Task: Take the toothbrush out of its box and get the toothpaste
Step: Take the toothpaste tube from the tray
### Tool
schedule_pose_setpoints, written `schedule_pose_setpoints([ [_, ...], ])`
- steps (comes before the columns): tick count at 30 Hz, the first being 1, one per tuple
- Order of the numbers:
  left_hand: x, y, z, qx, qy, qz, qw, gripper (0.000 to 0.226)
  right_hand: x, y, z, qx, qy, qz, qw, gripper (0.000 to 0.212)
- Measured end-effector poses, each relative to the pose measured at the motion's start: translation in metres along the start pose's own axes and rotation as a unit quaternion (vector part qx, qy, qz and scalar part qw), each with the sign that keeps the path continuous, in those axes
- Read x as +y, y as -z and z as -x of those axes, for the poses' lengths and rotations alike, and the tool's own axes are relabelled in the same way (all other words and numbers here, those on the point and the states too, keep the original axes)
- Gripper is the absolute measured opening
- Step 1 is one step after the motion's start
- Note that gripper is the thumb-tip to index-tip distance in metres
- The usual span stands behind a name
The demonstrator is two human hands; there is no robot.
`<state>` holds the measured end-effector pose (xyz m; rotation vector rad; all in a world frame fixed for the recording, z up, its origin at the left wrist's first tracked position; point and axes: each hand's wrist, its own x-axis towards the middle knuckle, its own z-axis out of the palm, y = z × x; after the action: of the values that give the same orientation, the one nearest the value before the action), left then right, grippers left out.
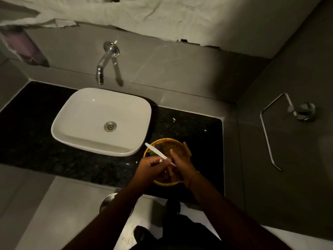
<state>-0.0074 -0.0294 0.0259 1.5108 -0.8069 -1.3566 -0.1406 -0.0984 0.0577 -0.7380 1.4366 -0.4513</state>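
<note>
The white toothbrush [158, 153] slants above the wicker basket [166, 143], pinched in my left hand [150, 168], fingers closed around its lower end. My right hand [182, 166] curls loosely inside the basket; its grip and the basket's dim contents are unclear.

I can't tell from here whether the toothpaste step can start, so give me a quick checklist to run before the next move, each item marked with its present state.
1. Toothbrush out of its box: ok, a bare white stick shows above the basket; its head end is too small to confirm.
2. Grip on it: ok, left hand pinches its lower end.
3. Right hand free: cannot tell, it sits against the toothbrush's end.
4. Toothpaste located: cannot tell, the basket's contents are dark and partly covered by the hands.
5. Box put aside: cannot tell, none is visible.
6. Sink usable: ok, nothing lies in it.
</note>
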Motion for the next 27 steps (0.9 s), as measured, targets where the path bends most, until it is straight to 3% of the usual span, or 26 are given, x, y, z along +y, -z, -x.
schedule_pose_setpoints([
  [1,0.001,0.000,-0.005,-0.006,0.004,-0.003,1.000,0.011,-0.001,0.006,-0.007,-0.001,-0.003,-0.024,1.000,0.006],
  [3,0.003,0.000,-0.011,-0.015,0.020,0.001,1.000,0.010,-0.002,0.022,-0.023,-0.004,-0.011,-0.044,0.999,0.049],
  [6,0.005,0.004,-0.022,0.000,0.076,0.038,0.996,0.013,-0.012,0.051,-0.036,-0.010,-0.072,-0.035,0.997,0.030],
  [8,0.003,0.012,-0.028,0.011,0.126,0.055,0.990,0.011,-0.015,0.069,-0.050,0.025,-0.082,0.008,0.996,0.039],
  [10,0.001,0.016,-0.034,0.012,0.165,0.022,0.986,0.017,-0.015,0.080,-0.063,0.055,-0.035,0.058,0.996,0.032],
  [13,-0.001,0.012,-0.043,0.028,0.195,-0.028,0.980,0.030,-0.010,0.083,-0.071,0.031,0.003,0.102,0.994,0.034],
  [17,-0.008,-0.009,-0.058,0.060,0.232,-0.019,0.971,0.043,-0.004,0.084,-0.074,0.040,0.043,0.198,0.978,0.028],
  [21,-0.016,-0.022,-0.079,0.070,0.247,-0.044,0.966,0.049,-0.019,0.097,-0.074,0.057,0.105,0.166,0.979,0.021],
  [23,-0.019,-0.026,-0.089,0.058,0.256,-0.066,0.963,0.058,-0.027,0.100,-0.071,0.033,0.122,0.132,0.983,0.015],
  [27,-0.028,-0.038,-0.102,0.038,0.261,-0.116,0.958,0.061,-0.037,0.096,-0.065,-0.022,0.182,0.121,0.976,0.022],
])
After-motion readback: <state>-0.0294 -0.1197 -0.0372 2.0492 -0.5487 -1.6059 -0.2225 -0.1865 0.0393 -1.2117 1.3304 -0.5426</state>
